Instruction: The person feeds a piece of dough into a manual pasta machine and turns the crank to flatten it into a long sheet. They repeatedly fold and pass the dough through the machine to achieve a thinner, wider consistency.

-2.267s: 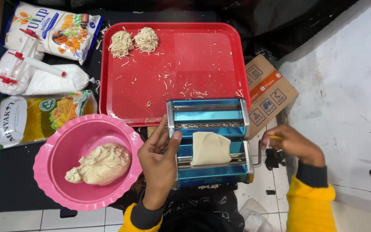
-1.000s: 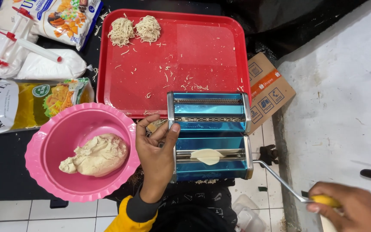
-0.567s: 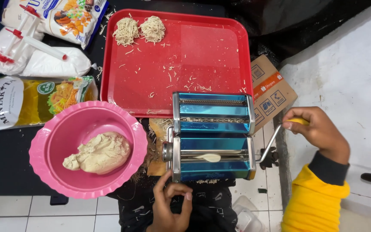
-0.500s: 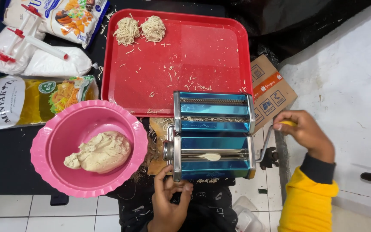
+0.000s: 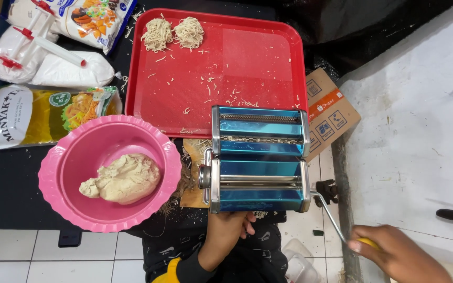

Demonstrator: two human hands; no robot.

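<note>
Blue pasta roller sits at the near edge of the dark tabletop, crank side overhanging toward the white wall; that placement leaves the crank room to swing clear below the edge.

Right hand is closed around the yellow grip at the crank's end, low and out to the side, at the bottom of its sweep.

Left hand is tucked directly beneath the roller's near side, palm up and fingers loosely curled, positioned as if to catch whatever comes out underneath. Cannot tell whether it actually holds anything; no dough sheet is visible at the slot or below.

Pink bowl stands just left of the roller, touching distance, with a lump of pale dough in it; judged to be stock kept within easy reach of the left hand.

Red tray lies behind the roller, its near rim tucked partly under the machine. Two noodle nests rest at its far-left corner, crumbs scattered across the middle.

Bags of flour and an oil pouch are parked along the left edge, out of the working area. A cardboard box sits just right of the tray.
</note>
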